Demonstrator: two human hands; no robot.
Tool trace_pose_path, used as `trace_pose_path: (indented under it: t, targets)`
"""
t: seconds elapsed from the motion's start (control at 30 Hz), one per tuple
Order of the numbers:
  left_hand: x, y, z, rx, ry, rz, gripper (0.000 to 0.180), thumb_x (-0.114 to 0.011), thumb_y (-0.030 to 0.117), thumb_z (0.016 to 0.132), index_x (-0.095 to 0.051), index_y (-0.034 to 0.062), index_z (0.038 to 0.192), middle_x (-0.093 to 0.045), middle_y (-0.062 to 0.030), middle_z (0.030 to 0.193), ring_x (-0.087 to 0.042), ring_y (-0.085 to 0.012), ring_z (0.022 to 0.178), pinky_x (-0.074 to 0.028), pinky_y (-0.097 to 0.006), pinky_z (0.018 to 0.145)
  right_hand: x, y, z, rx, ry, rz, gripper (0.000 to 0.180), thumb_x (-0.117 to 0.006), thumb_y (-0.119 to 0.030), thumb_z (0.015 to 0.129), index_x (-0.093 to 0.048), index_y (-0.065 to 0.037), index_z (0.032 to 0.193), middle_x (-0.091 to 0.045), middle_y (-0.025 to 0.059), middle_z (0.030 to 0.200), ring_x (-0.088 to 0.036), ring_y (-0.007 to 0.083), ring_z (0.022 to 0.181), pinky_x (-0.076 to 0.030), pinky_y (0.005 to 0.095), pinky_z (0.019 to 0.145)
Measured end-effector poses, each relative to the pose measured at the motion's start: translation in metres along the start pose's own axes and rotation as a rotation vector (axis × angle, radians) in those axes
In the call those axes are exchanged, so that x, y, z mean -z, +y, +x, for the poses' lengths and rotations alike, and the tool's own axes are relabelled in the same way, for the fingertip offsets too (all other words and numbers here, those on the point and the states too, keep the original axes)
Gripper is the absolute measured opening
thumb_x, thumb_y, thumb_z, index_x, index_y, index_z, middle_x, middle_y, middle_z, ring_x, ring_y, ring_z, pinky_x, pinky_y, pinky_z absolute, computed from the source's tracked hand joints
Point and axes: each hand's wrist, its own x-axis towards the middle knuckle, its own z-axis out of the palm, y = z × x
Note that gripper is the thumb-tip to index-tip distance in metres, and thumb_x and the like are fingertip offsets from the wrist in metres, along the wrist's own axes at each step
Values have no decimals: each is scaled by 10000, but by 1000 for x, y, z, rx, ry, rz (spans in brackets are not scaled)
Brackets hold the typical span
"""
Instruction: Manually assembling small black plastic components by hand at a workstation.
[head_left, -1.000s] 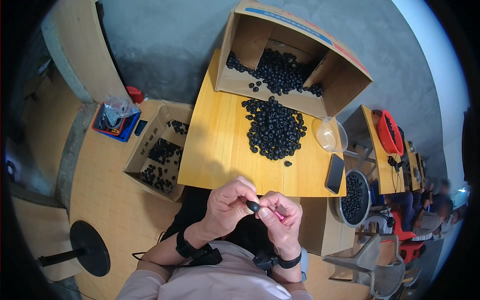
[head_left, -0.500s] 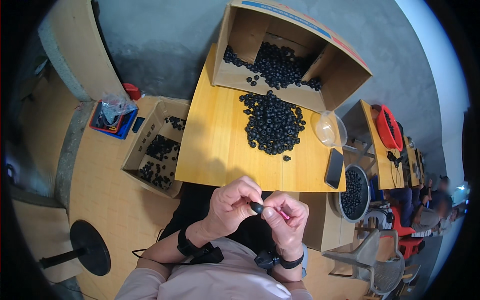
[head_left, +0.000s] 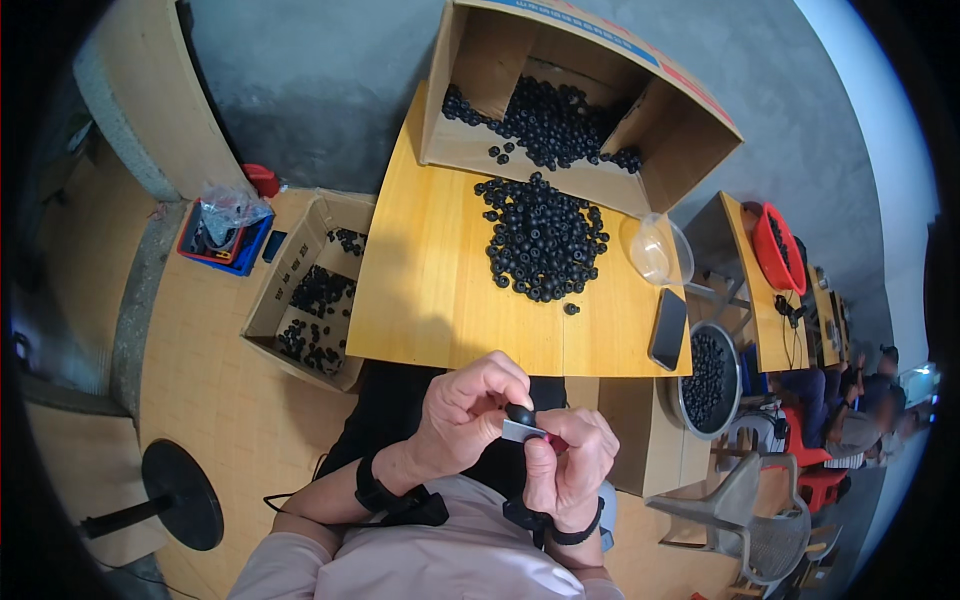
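Observation:
My left hand (head_left: 455, 418) pinches a small black rounded part (head_left: 519, 412) between thumb and fingertips, just in front of the table's near edge. In my right hand (head_left: 572, 462) is a small flat-bladed knife (head_left: 523, 431) with a pinkish handle, mostly hidden by the fingers. Its silvery blade lies against or close to the underside of the black part; exact contact cannot be made out. Beyond my hands, a heap of similar black parts (head_left: 545, 245) covers the middle of the yellow table (head_left: 420, 300), with a single one lying apart at its near side.
An open cardboard box (head_left: 690, 165) on its side holds more black parts at the back. A clear plastic tub (head_left: 655, 255) and a phone (head_left: 668, 330) lie at the right. Another carton (head_left: 262, 315) stands left, a metal basin (head_left: 738, 390) right. People sit far right.
My right hand has turned, bringing the knife's flat blade into view beside the black part. My left hand keeps its pinch on the part and has barely moved.

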Motion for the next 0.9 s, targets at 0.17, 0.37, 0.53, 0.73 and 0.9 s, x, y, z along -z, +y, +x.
trace_pose_path:
  t: [0.17, 0.37, 0.53, 0.73, 0.9]
  targets:
    - [-5, 4, 2, -15, 59, 61, 118, -627, 98, 802, -540, 19, 814, -510, -55, 797, -506, -103, 685, -412, -206, 623, 1, 0, 1, 8, -3, -10, 143, -611, -73, 761, -518, -15, 853, -584, 82, 663, -528, 223, 507, -367, 302, 477]
    - [-5, 6, 2, -6, 74, 38, 162, -648, 142, 806, -543, 19, 819, -512, -58, 799, -499, -101, 696, -402, -205, 629, 0, -2, 3, -17, -5, 11, 118, -608, -50, 739, -530, -16, 820, -581, 84, 656, -529, 226, 505, -376, 302, 477]
    - [-3, 6, -1, 3, 44, 25, 155, -652, 126, 806, -540, 20, 806, -508, -56, 796, -500, -102, 691, -402, -206, 622, -3, 28, 1, -133, 214, -44, 51, -538, -24, 797, -521, -5, 841, -580, 92, 691, -505, 164, 528, -388, 255, 502]
    - [1, 4, -3, 62, 12, 15, 117, -635, -4, 774, -546, 8, 848, -513, -47, 848, -485, -95, 753, -396, -206, 666, 4, 35, -4, -490, 275, 414, 89, -581, -62, 798, -526, -14, 848, -513, 2, 710, -411, 47, 611, -339, 189, 548]
    - [2, 8, -2, -16, 32, 199, 122, -594, -61, 754, -554, 3, 849, -506, -55, 840, -489, -106, 739, -389, -211, 646, -10, 9, 3, -430, -65, 602, 126, -673, -40, 740, -552, -6, 746, -482, -14, 611, -378, 44, 537, -301, 184, 490]
